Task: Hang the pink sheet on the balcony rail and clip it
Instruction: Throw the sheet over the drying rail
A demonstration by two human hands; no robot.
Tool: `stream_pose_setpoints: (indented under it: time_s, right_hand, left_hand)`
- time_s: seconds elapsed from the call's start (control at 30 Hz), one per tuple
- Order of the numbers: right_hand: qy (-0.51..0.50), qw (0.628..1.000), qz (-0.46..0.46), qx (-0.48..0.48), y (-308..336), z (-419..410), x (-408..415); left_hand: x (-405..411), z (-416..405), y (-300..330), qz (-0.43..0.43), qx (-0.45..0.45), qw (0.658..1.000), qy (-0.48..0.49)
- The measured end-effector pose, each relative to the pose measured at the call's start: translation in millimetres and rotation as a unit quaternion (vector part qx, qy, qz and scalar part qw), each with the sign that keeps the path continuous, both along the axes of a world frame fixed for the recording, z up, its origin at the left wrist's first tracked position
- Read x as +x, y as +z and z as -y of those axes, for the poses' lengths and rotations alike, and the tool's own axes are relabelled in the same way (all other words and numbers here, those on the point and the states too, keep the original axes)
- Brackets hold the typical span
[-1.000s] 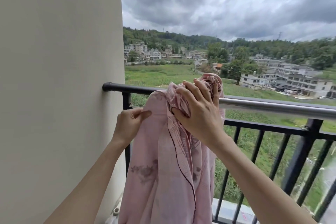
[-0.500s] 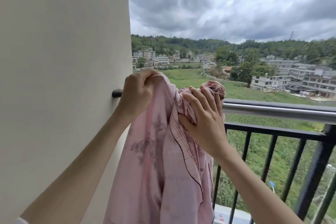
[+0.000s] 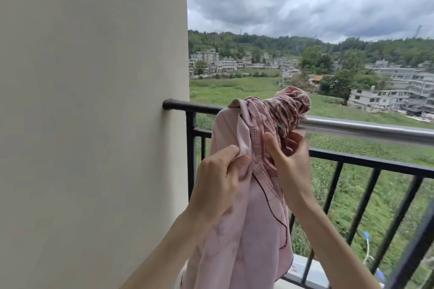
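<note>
Head view, balcony. The pink sheet (image 3: 237, 237) is draped over the balcony rail (image 3: 366, 128) close to where the rail meets the cream wall (image 3: 94, 124). Its upper part sits bunched in tight gathers on top of the rail, forming a rounded, darker-patterned wad — the rest hangs down on the near side in long folds, with a dark wavy trim line running along 1 edge. The lower end of the cloth passes out of view at the bottom of the frame.

Both of the person's 2 hands work on the hanging part just below the rail. The left hand (image 3: 217, 184) has its fingers curled and its thumb pressed against the plain pink fabric, pinching a fold between thumb and fingers. The right hand (image 3: 290, 159) grips the neighbouring dotted and patterned folds: its thumb lies across the front of the cloth and the other fingers wrap behind it, largely hidden by the fabric. The 2 hands are close together, separated only by a narrow band of cloth. Both forearms rise from the lower edge of the frame.

Below the top rail run a dark horizontal bar and vertical balusters (image 3: 359, 204). Beyond them lie a green field, low pale buildings (image 3: 387, 94), wooded hills and a heavily clouded sky. No clip can be made out on the sheet.
</note>
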State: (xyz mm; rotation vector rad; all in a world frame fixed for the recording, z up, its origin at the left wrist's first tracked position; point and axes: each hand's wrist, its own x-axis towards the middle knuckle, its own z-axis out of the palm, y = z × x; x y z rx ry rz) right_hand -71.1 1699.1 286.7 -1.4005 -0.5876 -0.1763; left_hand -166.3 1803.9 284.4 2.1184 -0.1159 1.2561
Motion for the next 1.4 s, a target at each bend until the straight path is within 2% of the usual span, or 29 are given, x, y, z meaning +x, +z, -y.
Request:
stream_pose_setpoints:
  time_s: [0.13, 0.23, 0.37, 0.47, 0.5, 0.6, 0.7, 0.73, 0.83, 0.93, 1.0, 1.07, 1.13, 1.2, 1.3, 1.4]
  right_hand:
    - [0.099, 0.993, 0.002, -0.061, 4.9, 0.7, 4.2]
    - [0.114, 0.992, -0.02, -0.042, 7.3, 1.0, 5.5]
    - [0.096, 0.994, -0.014, -0.041, 7.8, 2.2, 11.4]
    - [0.091, 0.995, -0.025, -0.037, 8.7, 5.0, 9.6]
    - [0.071, 0.997, -0.001, -0.038, 8.1, 4.5, 7.1]
    - [-0.036, 0.988, 0.119, -0.092, 1.4, -2.9, -5.3]
    - [-0.071, 0.971, 0.141, -0.18, -11.5, -13.0, -14.2]
    - [-0.063, 0.964, 0.156, -0.205, -14.4, -14.7, -17.0]
    - [-0.042, 0.93, 0.243, -0.271, -18.9, -13.0, -21.0]
    - [-0.024, 0.892, 0.307, -0.33, -20.0, 1.1, -16.2]
    - [-0.016, 0.883, 0.317, -0.347, -15.4, 12.1, -13.4]
    - [0.003, 0.919, 0.269, -0.29, -5.1, 18.6, -13.6]
    - [0.028, 0.964, 0.181, -0.194, 10.8, 20.0, -10.6]
    - [0.054, 0.986, 0.087, -0.128, 30.0, 17.7, -6.8]
    - [0.113, 0.99, -0.048, -0.068, 48.5, 5.8, -7.3]
    - [0.151, 0.983, -0.09, -0.05, 51.7, -15.7, -12.5]
  left_hand:
    - [1.2, 1.3, -16.0, -0.002, 0.064, 0.998, 0.014]
    - [3.0, 0.1, -23.4, -0.012, 0.068, 0.998, 0.003]
    - [-7.7, -7.1, -30.4, -0.048, -0.066, 0.99, -0.116]
    - [-10.5, -26.5, -29.7, -0.023, -0.201, 0.978, -0.057]
    - [-11.1, -30.9, -24.0, -0.032, -0.234, 0.971, -0.039]
    - [-9.8, -33.3, -1.5, -0.111, -0.246, 0.96, -0.067]
    - [2.1, -20.9, 27.0, -0.192, -0.21, 0.948, -0.145]
    - [8.4, -15.8, 36.3, -0.217, -0.184, 0.95, -0.128]
    - [28.7, -4.5, 58.6, -0.27, -0.131, 0.954, 0.01]
    - [41.7, -1.8, 64.9, -0.239, -0.118, 0.96, 0.084]
    - [43.1, -10.3, 67.5, -0.223, -0.139, 0.962, 0.072]
    - [42.1, -23.8, 71.7, -0.22, -0.194, 0.956, 0.03]
    - [42.0, -35.6, 78.1, -0.227, -0.259, 0.939, -0.012]
    - [41.8, -44.0, 83.2, -0.221, -0.295, 0.928, -0.048]
    - [35.8, -57.6, 86.3, -0.187, -0.311, 0.929, -0.077]
    - [25.8, -75.8, 85.4, -0.173, -0.298, 0.935, -0.087]
